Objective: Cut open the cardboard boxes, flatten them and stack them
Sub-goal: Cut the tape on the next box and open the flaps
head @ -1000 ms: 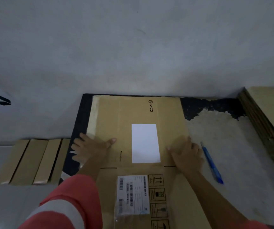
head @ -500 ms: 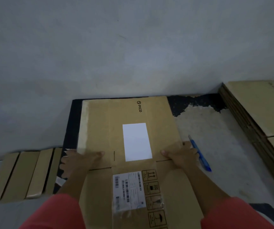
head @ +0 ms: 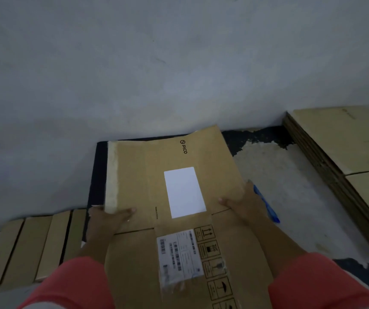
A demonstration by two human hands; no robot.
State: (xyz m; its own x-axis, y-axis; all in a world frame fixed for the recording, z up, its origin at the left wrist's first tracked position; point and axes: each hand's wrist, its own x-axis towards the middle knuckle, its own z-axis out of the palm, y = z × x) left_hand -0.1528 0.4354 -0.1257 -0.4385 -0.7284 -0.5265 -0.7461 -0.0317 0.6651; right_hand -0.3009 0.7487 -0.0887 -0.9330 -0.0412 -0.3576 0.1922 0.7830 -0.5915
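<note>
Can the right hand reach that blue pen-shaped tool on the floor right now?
Probably yes, once freed: the blue pen-shaped tool lies uncovered on the floor right beside the right hand, but that hand is gripping the flattened brown cardboard box.

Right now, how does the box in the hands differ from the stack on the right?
The box is one piece, gripped at its sides by the left hand and right hand; the stack is many layers, untouched. The box carries white labels; the stack's top looks mostly bare. Both are flattened brown cardboard.
</note>
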